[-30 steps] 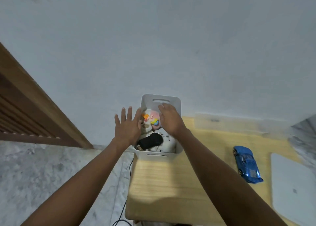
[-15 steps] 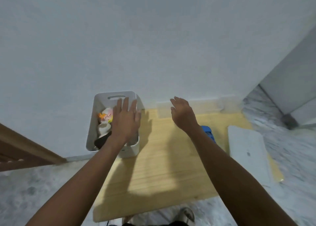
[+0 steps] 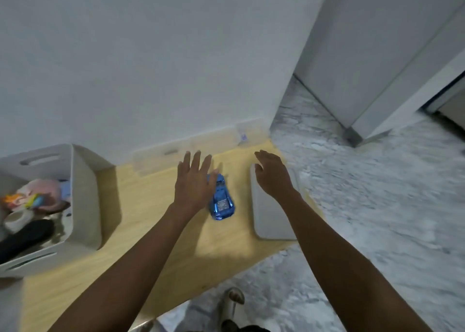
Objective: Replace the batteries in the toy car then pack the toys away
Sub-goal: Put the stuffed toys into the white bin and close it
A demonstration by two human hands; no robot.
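A shiny blue toy car [image 3: 222, 203] lies on the pale wooden table [image 3: 156, 221], near its back right. My left hand [image 3: 194, 183] hovers over the car's left side with straight spread fingers, covering part of it. My right hand [image 3: 273, 174] hangs open above a flat white lid [image 3: 269, 218] just right of the car. A white storage bin [image 3: 84, 196] stands at the table's left end, holding several toys: a pink and orange soft toy [image 3: 37, 196], a white cup-shaped piece [image 3: 18, 219] and a black object [image 3: 25, 238].
A clear plastic box [image 3: 198, 143] sits against the white wall behind the car. Marble floor surrounds the table on the right and front. A white door and frame [image 3: 377, 80] stand at the right. My shoe [image 3: 232, 299] shows below the table's front edge.
Both hands left the bin and swung right. My left hand now hovers over the blue car and my right hand over the white lid. The view turned right with them.
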